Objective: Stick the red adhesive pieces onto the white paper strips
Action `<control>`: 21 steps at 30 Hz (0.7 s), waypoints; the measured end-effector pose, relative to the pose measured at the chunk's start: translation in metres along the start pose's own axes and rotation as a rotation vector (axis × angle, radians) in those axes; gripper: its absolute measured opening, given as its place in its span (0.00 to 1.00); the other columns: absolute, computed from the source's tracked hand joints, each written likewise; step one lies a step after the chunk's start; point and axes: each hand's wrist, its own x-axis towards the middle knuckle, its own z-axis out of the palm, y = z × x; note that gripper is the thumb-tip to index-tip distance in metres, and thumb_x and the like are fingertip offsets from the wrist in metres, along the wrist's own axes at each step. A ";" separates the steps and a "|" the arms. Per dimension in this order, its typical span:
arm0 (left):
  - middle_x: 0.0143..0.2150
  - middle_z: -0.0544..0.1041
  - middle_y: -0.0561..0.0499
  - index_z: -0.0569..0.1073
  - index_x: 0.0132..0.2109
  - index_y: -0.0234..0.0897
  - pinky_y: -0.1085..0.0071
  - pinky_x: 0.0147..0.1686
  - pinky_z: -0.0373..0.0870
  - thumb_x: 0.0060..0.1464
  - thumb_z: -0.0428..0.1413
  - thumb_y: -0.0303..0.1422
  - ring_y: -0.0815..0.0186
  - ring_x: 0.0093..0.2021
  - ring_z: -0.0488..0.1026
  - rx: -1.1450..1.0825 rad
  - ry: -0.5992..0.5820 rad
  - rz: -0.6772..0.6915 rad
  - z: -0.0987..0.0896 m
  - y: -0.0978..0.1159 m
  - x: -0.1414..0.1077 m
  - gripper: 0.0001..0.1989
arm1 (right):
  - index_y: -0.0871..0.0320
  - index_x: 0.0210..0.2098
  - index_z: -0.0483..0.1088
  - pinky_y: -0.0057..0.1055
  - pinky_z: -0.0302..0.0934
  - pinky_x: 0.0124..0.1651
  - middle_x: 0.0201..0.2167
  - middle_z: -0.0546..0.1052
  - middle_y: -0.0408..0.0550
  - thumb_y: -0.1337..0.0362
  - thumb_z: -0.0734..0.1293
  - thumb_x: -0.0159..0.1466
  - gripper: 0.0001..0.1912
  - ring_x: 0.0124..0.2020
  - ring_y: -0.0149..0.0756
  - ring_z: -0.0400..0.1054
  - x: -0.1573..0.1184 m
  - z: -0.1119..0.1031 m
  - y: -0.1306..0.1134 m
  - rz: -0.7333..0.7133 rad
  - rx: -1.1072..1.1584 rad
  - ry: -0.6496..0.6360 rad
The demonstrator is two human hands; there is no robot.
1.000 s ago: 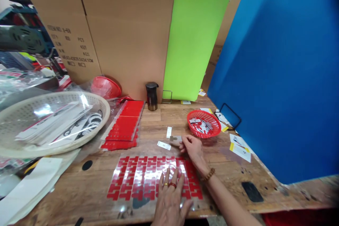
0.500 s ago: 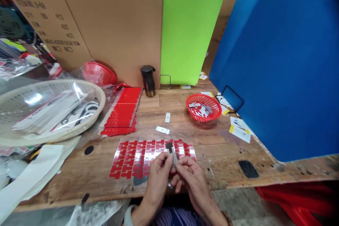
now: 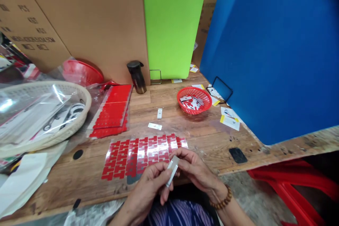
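Note:
Between my two hands is a small pale grey, shiny flat strip [image 3: 173, 169], held tilted over the table's front edge. My left hand [image 3: 155, 180] pinches its lower left side with thumb and fingers. My right hand [image 3: 194, 167] closes on its upper right end; a beaded bracelet sits on that wrist. Just beyond the hands lies a clear sheet of red T-shaped stickers [image 3: 143, 152], partly covered by my fingers. Two small white printed strips, one upright [image 3: 159, 113] and one crosswise [image 3: 155, 126], rest behind the sheet.
A red basket [image 3: 194, 111] of small pieces stands at the right back. Stacked red sheets [image 3: 112, 107], a dark flask [image 3: 137, 77] and a cream basket [image 3: 79, 123] are leftward. A blue panel [image 3: 272, 60], green panel [image 3: 172, 24] and cardboard [image 3: 106, 24] bound the table.
My hands have turned the strip over and drawn it nearer the table edge; its dark T-shaped end no longer shows. The view has swung right.

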 end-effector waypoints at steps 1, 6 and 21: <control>0.20 0.69 0.54 0.71 0.31 0.30 0.81 0.15 0.52 0.49 0.58 0.43 0.80 0.14 0.57 -0.012 0.006 -0.001 -0.001 -0.001 0.000 0.17 | 0.60 0.37 0.72 0.21 0.58 0.30 0.27 0.72 0.41 0.60 0.71 0.56 0.11 0.25 0.23 0.63 -0.001 0.001 0.002 -0.019 0.013 0.012; 0.16 0.63 0.58 0.70 0.29 0.32 0.81 0.12 0.47 0.48 0.59 0.42 0.80 0.11 0.51 -0.086 0.008 -0.013 -0.001 -0.008 0.002 0.16 | 0.60 0.35 0.72 0.19 0.59 0.30 0.24 0.71 0.40 0.61 0.71 0.56 0.11 0.24 0.23 0.64 -0.008 0.002 0.010 -0.070 0.054 0.103; 0.22 0.71 0.53 0.70 0.29 0.31 0.81 0.15 0.58 0.43 0.63 0.40 0.78 0.15 0.62 -0.012 0.108 -0.080 -0.005 -0.009 0.015 0.15 | 0.55 0.50 0.65 0.28 0.64 0.30 0.31 0.71 0.43 0.56 0.69 0.55 0.24 0.26 0.29 0.67 -0.039 -0.030 0.010 -0.110 -0.389 0.463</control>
